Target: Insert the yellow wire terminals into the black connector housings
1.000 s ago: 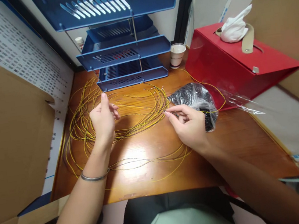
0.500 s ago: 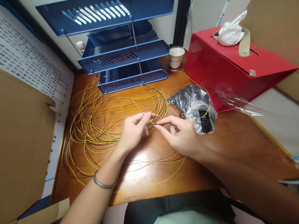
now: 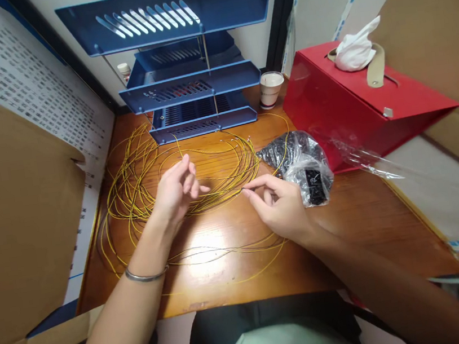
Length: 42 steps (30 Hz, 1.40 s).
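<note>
My left hand [image 3: 177, 189] is raised over the wire coil. Its thumb and index finger are pinched at a thin yellow wire [image 3: 177, 144] that rises from the fingertips, while the other fingers are loosely curled. My right hand [image 3: 279, 202] hovers above the table with thumb and index finger closed on a thin wire whose dark tip [image 3: 243, 190] just shows. A yellow strand [image 3: 287, 144] arcs down behind this hand. Beneath and between the hands lies a loose bundle of yellow and black wires [image 3: 128, 180], with small metal ends [image 3: 233, 139] at its far right.
Right of the bundle is a clear plastic bag [image 3: 295, 151] of black parts. Behind stand a blue tray rack [image 3: 201, 124] and a paper cup [image 3: 271, 89]. A red tissue box [image 3: 331, 106] is at the right. Cardboard [image 3: 13, 214] flanks the wooden table [image 3: 237, 285].
My left hand has moved left and up, away from my right hand, with the yellow wire. The strand behind my right hand has shifted left. My right hand has hardly moved.
</note>
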Available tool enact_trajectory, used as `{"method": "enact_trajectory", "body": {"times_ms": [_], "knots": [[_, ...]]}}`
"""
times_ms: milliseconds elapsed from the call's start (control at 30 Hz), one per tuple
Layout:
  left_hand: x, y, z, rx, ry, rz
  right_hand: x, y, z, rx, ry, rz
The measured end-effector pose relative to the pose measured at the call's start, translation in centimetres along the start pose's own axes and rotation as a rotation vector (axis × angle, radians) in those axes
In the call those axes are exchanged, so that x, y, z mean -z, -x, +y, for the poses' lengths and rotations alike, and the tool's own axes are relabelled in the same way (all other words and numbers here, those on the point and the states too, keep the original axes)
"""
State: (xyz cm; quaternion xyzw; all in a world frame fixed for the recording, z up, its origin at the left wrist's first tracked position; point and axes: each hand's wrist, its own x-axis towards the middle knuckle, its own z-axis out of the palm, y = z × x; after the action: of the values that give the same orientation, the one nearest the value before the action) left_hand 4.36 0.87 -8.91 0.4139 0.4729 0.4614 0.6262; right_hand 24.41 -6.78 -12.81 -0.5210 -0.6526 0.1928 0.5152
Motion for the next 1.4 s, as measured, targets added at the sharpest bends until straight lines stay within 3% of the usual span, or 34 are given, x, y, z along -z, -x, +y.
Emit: {"method": "enact_trajectory", "body": {"times_ms": [100, 200, 333, 433, 533, 633, 800, 900, 1000, 1100, 1200, 1400], "knots": [[1.5, -0.2, 1.1, -0.023, -0.236, 0.062, 0.0, 0.0, 0.1, -0.016, -0.017, 0.032], [3.1, -0.6, 1.2, -0.065, -0.669, 0.129, 0.0, 0.1, 0.0, -0.024, -0.031, 0.022], [4.6, -1.1, 0.6, -0.156, -1.255, 0.07, -0.1, 0.1, -0.2, -0.018, -0.042, -0.029], [4.6, -1.1, 0.6, -0.172, -1.448, 0.106, -0.1, 0.1, -0.1, -0.038, -0.053, -0.042], [4.1, -0.7, 0.7, -0.214, -1.452, 0.222, -0.2, 0.0, -0.1, -0.047, -0.031, -0.059], [3.9, -0.7, 0.2, -0.31, -1.424, 0.221, -0.2, 0.0, -0.2, -0.044, 0.006, -0.081], [4.9, -1.8, -1.4, -0.55, -1.396, 0.032, -0.3, 0.0, -0.2, -0.043, 0.035, -0.116], [4.9, -1.7, -0.8, -0.621, -1.347, -0.005, -0.3, 0.1, -0.1, -0.034, 0.042, -0.111], [3.6, -0.1, 0.9, -0.59, -1.338, -0.091, -0.4, 0.1, -0.1, -0.036, 0.05, -0.078], [1.5, 1.9, 1.6, -0.475, -1.354, -0.321, -0.5, 0.0, -0.2, -0.032, 0.047, -0.06], [-0.2, 3.1, 0.9, -0.58, -1.302, -0.443, -0.5, 0.0, -0.3, 0.002, 0.014, -0.071], [-0.6, 2.0, 0.3, -0.72, -1.261, -0.459, -0.2, -0.2, -0.1, -0.02, -0.069, -0.044]]}}
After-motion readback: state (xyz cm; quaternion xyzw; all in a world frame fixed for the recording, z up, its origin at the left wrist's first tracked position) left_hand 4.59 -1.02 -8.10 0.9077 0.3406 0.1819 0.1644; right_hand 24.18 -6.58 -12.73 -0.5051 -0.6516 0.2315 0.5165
